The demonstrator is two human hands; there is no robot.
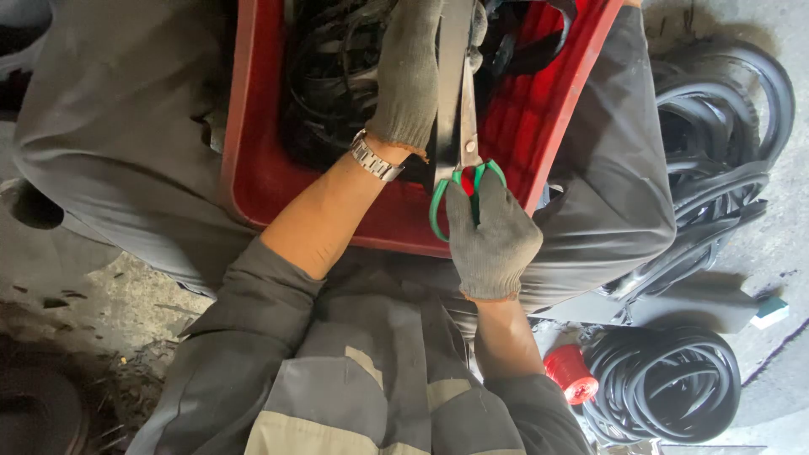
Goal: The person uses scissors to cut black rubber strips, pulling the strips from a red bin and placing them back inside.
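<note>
Head view, left hand: the gloved left hand (410, 72) reaches into the red crate (253, 168), closed on a black rubber strip (447, 126) that it holds taut toward the body; a metal wristwatch (375, 158) sits at the wrist.
Head view, right hand: the gloved right hand (490, 240) has its fingers through the green loops of the scissors (466, 143), gripping them.
Scissors: the blades point away from the body, lying along the strip, just beside the left glove; whether they are parted I cannot tell.
Crate: resting on the person's lap, holding a tangle of black rubber strips (337, 76).
Floor, right side: loose black rubber loops (716, 143), a neater black coil (666, 383) and a red spool (570, 373) touching it.
Risk, glove: the blade tips run very close to the left fingers, so a close of the blades could nick the glove.
Risk, strip: if the left hand slackens, the strip may twist and the cut wander.
Risk, crate: it sits on the knees, so a hard pull could tip it.
</note>
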